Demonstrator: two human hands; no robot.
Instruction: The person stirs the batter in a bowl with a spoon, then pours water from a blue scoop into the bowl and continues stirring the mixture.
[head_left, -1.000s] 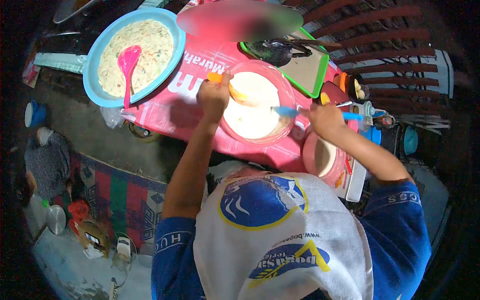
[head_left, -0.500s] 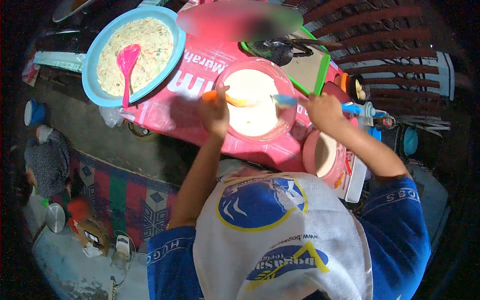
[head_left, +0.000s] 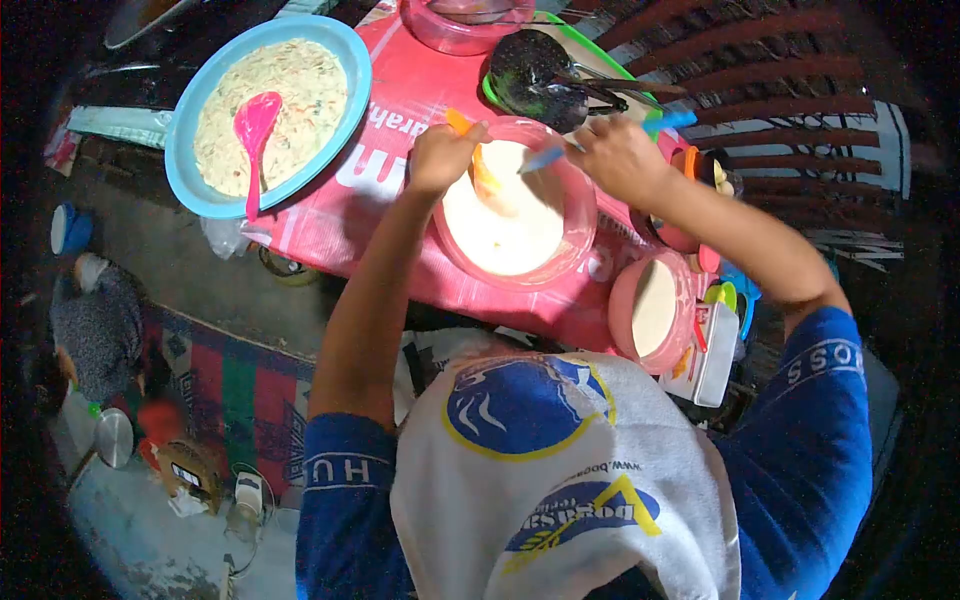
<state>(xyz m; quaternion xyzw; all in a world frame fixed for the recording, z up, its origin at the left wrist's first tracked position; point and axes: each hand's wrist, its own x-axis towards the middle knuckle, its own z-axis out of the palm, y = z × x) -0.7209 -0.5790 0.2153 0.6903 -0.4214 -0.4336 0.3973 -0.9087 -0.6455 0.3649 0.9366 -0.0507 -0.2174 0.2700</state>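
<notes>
Reaching over the pink bowl (head_left: 581, 215) at mid-frame, my left grip (head_left: 447, 158) clamps an orange utensil (head_left: 484, 176) and my right grip (head_left: 622, 158) a blue utensil (head_left: 549, 157), slanted inward, seemingly so both can work the mixture (head_left: 502, 245), which looks creamy white and smooth; the bowl rests on the tabletop (head_left: 402, 88).
</notes>
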